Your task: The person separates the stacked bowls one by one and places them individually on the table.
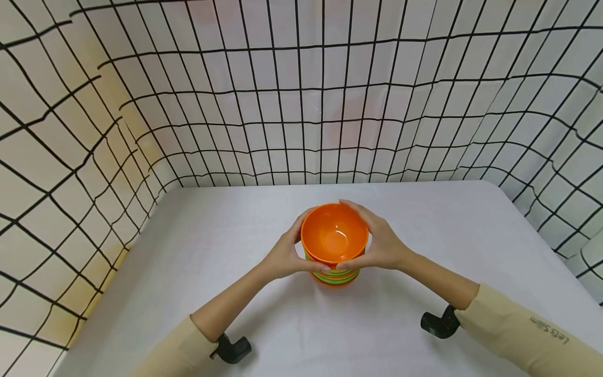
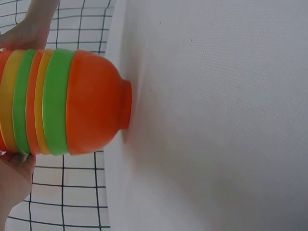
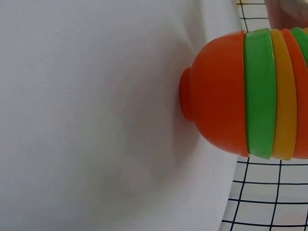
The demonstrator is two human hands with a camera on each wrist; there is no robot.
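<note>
Nearest are two tan sleeves, the left sleeve [image 1: 174,345] and the right sleeve [image 1: 527,330], which has small letters on it. A black left camera [image 1: 233,350] and a black right camera [image 1: 441,321] stick out at the wrists.

Farther in are the left hand [image 1: 286,255] and the right hand [image 1: 385,242]. They hold a stack of bowls [image 1: 334,246] between them, near the middle of the worktop [image 1: 424,225] from left to right. On each hand, the fingers bend round the side of the top orange bowl [image 1: 332,225], and the thumb is on the near side. They are open just as wide as the bowls need.

The stack stands up straight. Going up from the bottom orange bowl [image 2: 94,103] come green, yellow, orange, green, yellow and orange. I cannot tell if the bottom one touches the worktop or is just over it.

Past the far edge is a white wall [image 1: 311,136] with black crossing lines. It goes along the left and right sides too.
</note>
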